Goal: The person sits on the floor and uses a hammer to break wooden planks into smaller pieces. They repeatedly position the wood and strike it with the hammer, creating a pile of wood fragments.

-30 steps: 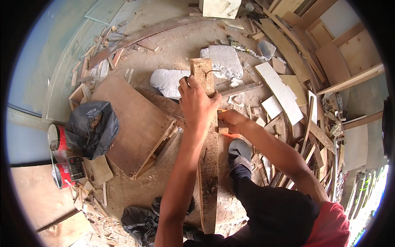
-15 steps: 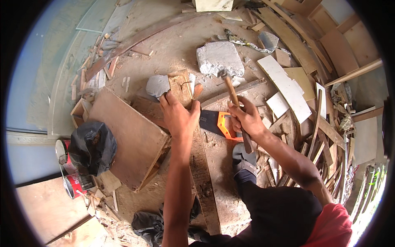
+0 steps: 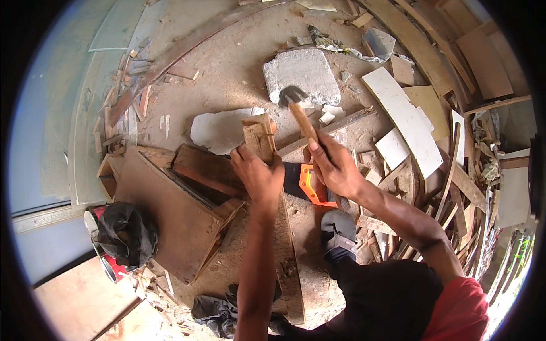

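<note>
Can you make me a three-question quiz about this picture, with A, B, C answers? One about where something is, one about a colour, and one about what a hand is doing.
1. Where is the hammer's head?
A. at the edge of the grey stone slab
B. in the black bag
C. on the shoe

2. What colour is the saw handle?
A. blue
B. orange
C. white

3. What is the left hand doing?
A. hanging free
B. holding the top of the long plank
C. waving in the air

Answers:
1 A, the dark head sits at the slab's lower edge.
2 B, the handle by the right hand is bright orange.
3 B, its fingers close round the plank's upper end.
</note>
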### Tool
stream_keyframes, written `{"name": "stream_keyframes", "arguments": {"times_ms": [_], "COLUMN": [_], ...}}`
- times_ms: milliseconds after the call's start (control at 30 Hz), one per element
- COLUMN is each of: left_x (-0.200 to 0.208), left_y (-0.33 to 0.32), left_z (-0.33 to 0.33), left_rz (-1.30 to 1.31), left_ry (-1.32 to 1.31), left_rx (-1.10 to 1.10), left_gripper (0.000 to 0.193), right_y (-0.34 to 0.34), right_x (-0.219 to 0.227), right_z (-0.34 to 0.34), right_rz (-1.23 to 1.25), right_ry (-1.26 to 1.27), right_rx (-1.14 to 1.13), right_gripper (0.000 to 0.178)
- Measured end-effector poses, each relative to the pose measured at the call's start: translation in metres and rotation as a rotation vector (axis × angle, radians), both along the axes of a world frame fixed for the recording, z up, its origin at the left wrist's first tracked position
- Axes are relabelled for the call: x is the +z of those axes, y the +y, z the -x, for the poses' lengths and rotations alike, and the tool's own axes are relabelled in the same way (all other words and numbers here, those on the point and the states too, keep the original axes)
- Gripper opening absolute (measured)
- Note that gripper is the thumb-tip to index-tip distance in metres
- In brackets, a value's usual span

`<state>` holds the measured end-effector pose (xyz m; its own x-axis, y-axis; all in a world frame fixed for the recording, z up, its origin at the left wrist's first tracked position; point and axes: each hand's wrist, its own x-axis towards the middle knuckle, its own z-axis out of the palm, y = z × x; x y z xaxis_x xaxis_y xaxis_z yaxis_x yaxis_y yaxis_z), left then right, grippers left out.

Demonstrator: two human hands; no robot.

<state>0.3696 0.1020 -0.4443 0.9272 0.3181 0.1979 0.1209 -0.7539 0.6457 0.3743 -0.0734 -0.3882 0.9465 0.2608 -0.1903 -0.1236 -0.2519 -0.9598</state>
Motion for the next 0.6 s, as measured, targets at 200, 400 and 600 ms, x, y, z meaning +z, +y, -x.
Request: {"name": "stream_keyframes", "arguments": {"times_ms": [200,400,600], "left_x": [0.019,0.029,0.034], "left_y": [-0.025,-0.015,-0.032], "left_z": [0.004,0.015,0.013], "left_rz": [0.036,0.131,0.173], "left_ry": [-0.033,-0.056,-0.152], "left_rx": [-0.031,0.004,-0.069], "left_gripper": [0.06,0.063,0.06], "right_y": [-0.027,-0.076,-0.037], "right_x": [0.016,0.013,0.037], "right_z": [-0.01,-0.012,-0.006], "right_rz": [0.121,0.363,0.117], "right_ry": [-0.389,-0.15,-0.591], "right_rx": [0.007,0.13,0.145], "right_gripper": [0.048,0.036,0.04]}}
